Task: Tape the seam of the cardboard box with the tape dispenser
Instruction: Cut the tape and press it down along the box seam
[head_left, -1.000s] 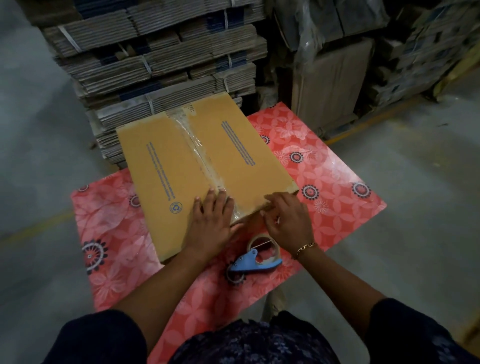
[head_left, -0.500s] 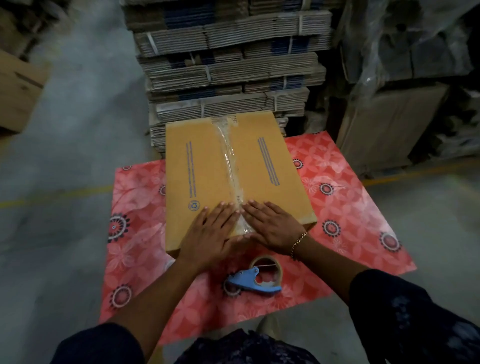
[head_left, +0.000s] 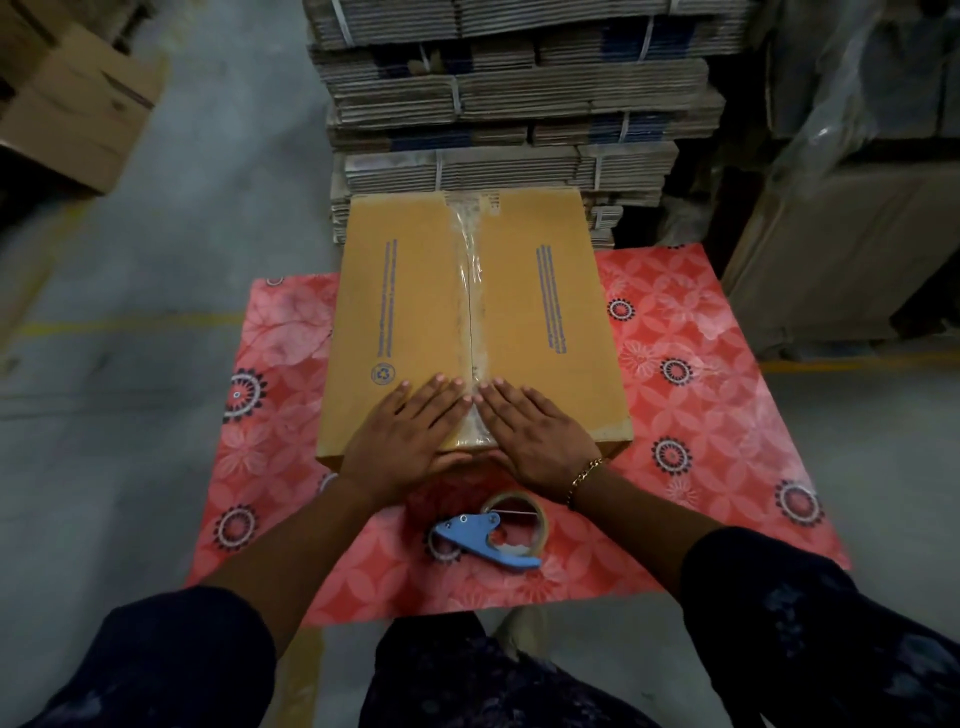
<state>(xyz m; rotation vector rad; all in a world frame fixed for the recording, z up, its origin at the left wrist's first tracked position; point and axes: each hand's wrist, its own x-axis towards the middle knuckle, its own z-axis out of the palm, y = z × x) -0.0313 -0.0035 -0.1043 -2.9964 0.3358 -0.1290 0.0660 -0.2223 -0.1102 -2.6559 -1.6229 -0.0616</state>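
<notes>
Red floral table (head_left: 701, 405) unchanged; right hand (head_left: 537, 434) has joined left hand (head_left: 410, 439), fingers flat, on box (head_left: 415, 312) seam.

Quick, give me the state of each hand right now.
Left hand: open, flat on the cardboard box beside the taped seam, holding nothing.
Right hand: open, flat on the box, holding nothing.
</notes>
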